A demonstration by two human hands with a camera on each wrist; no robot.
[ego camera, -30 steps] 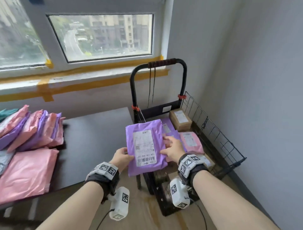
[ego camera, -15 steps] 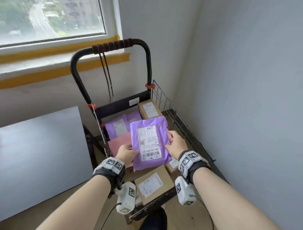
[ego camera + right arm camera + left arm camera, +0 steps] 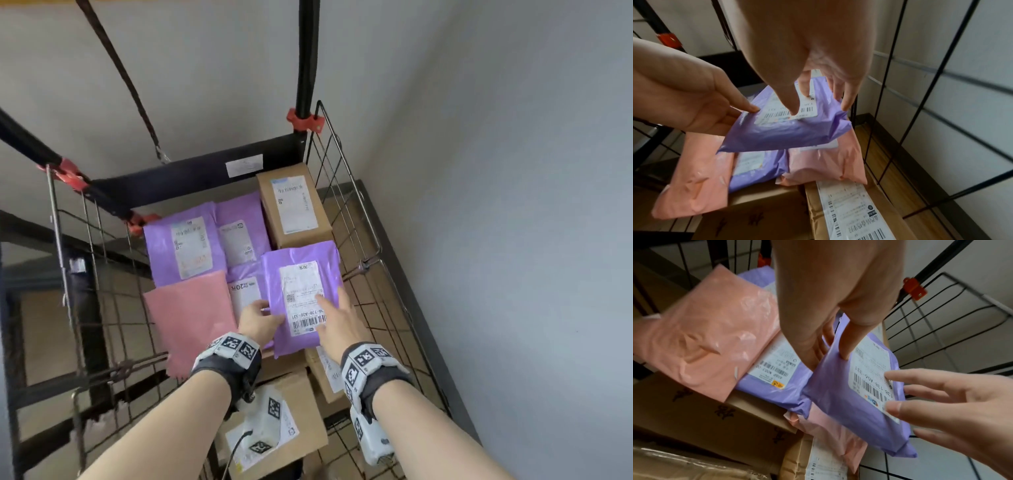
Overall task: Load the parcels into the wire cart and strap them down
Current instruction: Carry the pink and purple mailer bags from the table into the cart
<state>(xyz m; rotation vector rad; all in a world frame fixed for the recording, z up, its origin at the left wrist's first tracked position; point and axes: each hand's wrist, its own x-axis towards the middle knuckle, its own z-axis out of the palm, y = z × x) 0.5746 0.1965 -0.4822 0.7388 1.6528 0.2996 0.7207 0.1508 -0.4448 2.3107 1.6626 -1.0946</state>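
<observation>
Head view: purple parcel (image 3: 301, 294) sits in the wire cart (image 3: 346, 192), label up, on top of other mailers. Left hand (image 3: 257, 322) pinches its left edge, thumb on top, fingers (image 3: 813, 350) underneath. Right hand (image 3: 337, 325) is spread, fingertips (image 3: 793, 110) pressing on the label. Beyond both grips: brown box (image 3: 294, 202) and two purple mailers (image 3: 185, 243). Left of the left grip: pink mailer (image 3: 191, 318). Beneath the wrists: cardboard boxes (image 3: 301, 404). A black strap (image 3: 120, 72) hangs beyond.
</observation>
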